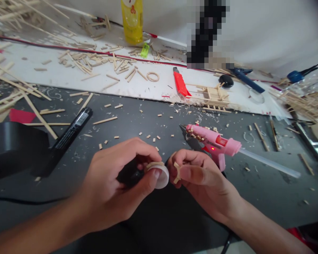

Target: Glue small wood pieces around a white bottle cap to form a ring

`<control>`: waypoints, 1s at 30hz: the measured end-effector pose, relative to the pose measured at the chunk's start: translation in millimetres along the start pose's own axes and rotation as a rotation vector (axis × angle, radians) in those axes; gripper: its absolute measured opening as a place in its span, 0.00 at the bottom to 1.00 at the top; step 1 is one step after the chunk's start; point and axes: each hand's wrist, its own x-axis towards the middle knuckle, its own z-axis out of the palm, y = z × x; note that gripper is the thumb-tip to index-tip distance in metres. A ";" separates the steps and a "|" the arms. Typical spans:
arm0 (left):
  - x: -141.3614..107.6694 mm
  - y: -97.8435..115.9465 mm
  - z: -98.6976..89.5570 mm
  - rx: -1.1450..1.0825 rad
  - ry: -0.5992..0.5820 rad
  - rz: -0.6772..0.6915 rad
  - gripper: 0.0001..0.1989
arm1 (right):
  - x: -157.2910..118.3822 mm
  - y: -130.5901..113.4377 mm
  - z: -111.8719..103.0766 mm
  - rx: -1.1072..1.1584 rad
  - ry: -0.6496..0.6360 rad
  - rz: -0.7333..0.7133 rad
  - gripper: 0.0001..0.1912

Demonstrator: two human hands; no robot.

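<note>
My L hand (106, 176) pinches white round pc (163, 179); my R hand (201, 183), thumb pressed in, grips small wood pc (178, 172) just beside it; pink glue gun (211, 137) beyond R hand; blk marker (71, 132) to L, both on dark tabletop (132, 123).

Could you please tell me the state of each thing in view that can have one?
Left hand: closed on the white round piece
Right hand: pinching the small wooden piece
Pink glue gun: set down, red light lit
Glue stick: protruding from the gun's back
Red cutter: lying down, blade state unclear
Yellow bottle: upright, top out of view
Black marker: lying down
</note>
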 end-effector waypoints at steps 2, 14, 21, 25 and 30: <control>-0.7 0.0 -0.1 -0.012 -0.002 -0.002 0.04 | -0.6 1.6 -0.7 0.002 -0.009 0.009 0.06; -1.6 -1.7 0.2 -0.029 -0.060 0.047 0.09 | -1.1 5.1 0.1 -0.028 -0.014 0.065 0.07; -2.0 -0.8 0.3 -0.072 -0.077 0.038 0.09 | 0.1 6.1 -0.7 0.003 -0.029 0.058 0.05; -2.0 -1.9 0.5 -0.080 -0.069 0.047 0.09 | 0.1 5.8 -0.8 -0.003 -0.021 0.067 0.06; -2.4 -3.4 0.4 -0.066 -0.074 0.066 0.09 | -0.5 6.1 -0.9 0.000 -0.037 0.062 0.04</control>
